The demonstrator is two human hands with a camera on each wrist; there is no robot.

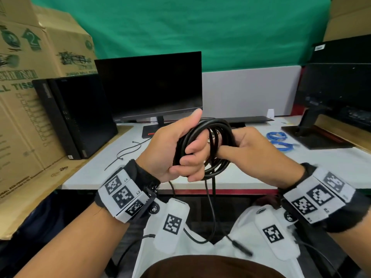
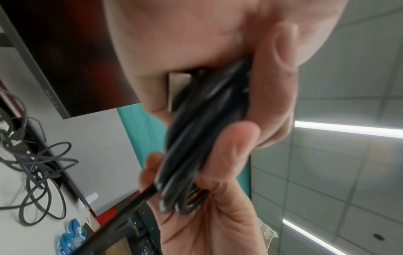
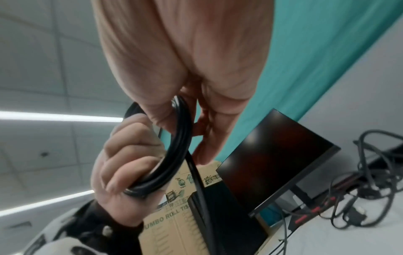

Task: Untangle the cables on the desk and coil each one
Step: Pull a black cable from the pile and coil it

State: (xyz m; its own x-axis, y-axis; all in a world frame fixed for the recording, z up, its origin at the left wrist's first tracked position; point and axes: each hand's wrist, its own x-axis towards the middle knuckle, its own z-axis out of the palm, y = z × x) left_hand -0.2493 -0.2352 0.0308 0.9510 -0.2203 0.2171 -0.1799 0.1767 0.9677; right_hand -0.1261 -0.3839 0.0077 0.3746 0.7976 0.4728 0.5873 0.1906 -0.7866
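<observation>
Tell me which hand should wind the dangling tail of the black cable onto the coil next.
Right. The left hand already grips the coil in a full fist, anchoring it; the right hand only holds its far side, so it seems freer to catch the tail.

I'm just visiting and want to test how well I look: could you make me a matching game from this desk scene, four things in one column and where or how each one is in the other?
Things:
1. black cable
2. blue cable
3. monitor
4. cable tie

States or places:
A. screen dark, standing at the back of the desk
B. lying loose on the desk to the left of the hands
C. wound in loops, gripped by the left hand and the right hand
D. bundled on the desk to the right of the hands

Pairs: 1-C, 2-D, 3-A, 4-B
</observation>
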